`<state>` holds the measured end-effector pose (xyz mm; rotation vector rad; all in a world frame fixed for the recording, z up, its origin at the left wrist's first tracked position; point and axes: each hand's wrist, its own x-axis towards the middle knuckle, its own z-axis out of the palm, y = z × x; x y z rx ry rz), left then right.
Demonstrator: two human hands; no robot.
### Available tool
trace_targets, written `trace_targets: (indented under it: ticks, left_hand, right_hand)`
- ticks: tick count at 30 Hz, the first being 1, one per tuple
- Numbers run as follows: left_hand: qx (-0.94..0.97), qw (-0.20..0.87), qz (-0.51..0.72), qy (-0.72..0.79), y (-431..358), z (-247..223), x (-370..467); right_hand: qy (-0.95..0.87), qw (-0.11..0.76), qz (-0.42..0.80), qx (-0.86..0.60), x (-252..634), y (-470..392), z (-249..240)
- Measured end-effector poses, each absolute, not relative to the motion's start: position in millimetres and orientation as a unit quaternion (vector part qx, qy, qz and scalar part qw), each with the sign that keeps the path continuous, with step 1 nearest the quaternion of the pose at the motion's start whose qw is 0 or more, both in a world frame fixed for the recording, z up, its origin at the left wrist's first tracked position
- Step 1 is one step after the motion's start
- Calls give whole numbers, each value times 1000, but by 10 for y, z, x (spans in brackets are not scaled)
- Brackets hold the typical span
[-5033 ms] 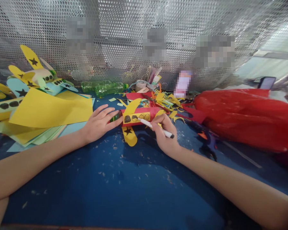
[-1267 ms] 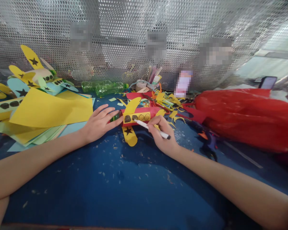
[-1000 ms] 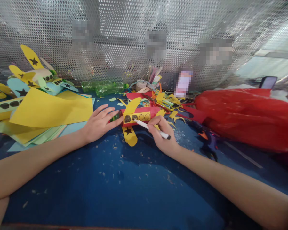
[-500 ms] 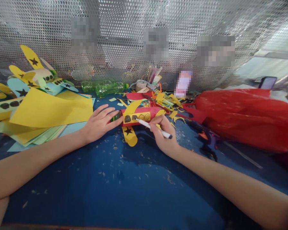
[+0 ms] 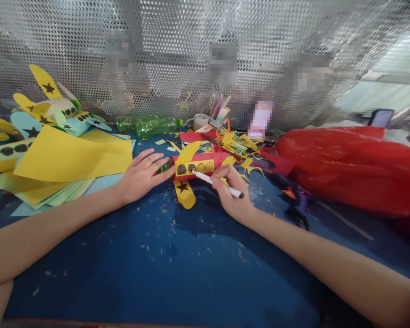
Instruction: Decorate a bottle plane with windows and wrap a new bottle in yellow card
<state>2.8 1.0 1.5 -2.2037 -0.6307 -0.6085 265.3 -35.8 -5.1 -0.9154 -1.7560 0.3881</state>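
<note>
A toy plane (image 5: 191, 167) made from a green bottle wrapped in red paper lies sideways on the blue table. It has yellow paper wings, the near one (image 5: 185, 195) with a black star, and a yellow strip with a row of ovals, the left two dark and the right two outlined. My left hand (image 5: 145, 175) steadies the bottle's left end between thumb and forefinger, its other fingers spread. Pinched in my right hand (image 5: 234, 191) is a white marker (image 5: 218, 183) with a black end; its tip touches the strip near the second oval.
Yellow paper sheets (image 5: 75, 157) and finished bottle planes (image 5: 54, 111) are at the left. Green bottles (image 5: 157, 126), paper scraps (image 5: 239, 142) and a cup of sticks (image 5: 201, 122) stand behind. A red plastic bag (image 5: 348, 168) fills the right, beyond a dark purple object (image 5: 297, 200).
The marker and my right hand have shifted slightly down and left over the second oval. My left hand and the plane hold still.
</note>
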Motion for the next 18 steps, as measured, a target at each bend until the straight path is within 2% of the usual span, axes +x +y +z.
trace_targets:
  ticks: [18]
  left_hand:
    - [-874, 331, -248, -254, 22, -18, 10]
  right_hand:
    - [-729, 534, 151, -402, 2673, -354, -65]
